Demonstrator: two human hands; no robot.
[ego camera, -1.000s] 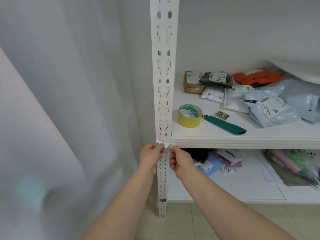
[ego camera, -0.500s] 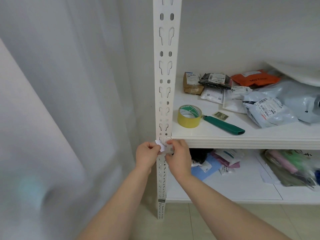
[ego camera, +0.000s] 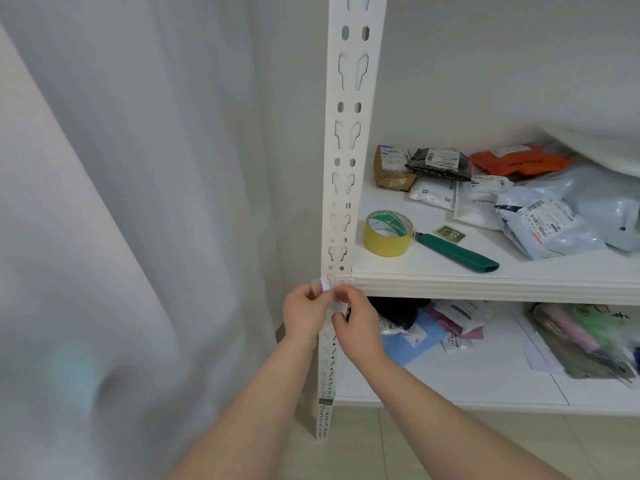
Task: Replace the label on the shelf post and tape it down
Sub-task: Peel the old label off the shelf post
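A person's two hands meet at the white slotted shelf post (ego camera: 346, 188), right at the level where the upper shelf (ego camera: 485, 284) joins it. The left hand (ego camera: 303, 315) pinches a small white scrap, apparently the label (ego camera: 325, 285), between thumb and forefinger against the post's left edge; a sliver of clear film, possibly tape, shows just above that pinch, though it is too small to be sure. The right hand (ego camera: 358, 325) has its fingers curled closed on the post's front face just beside the label, pressing or picking at it; what, if anything, sits under those fingertips cannot be told.

Judged from this view, the job is in its early-to-middle stretch: the label is at the post but looks crumpled and half free, not lying flat. Whether it is the old one coming off or the new one going on cannot be told. The taping appears undone, or only begun. The yellow tape roll (ego camera: 388, 237) rests on the upper shelf just right of the post, touching the green-handled cutter (ego camera: 457, 252), both unheld. A small dark card marked 03 (ego camera: 451, 233) lies near the cutter, perhaps another label. Parcels (ego camera: 540, 216) crowd the shelf farther right of the post.
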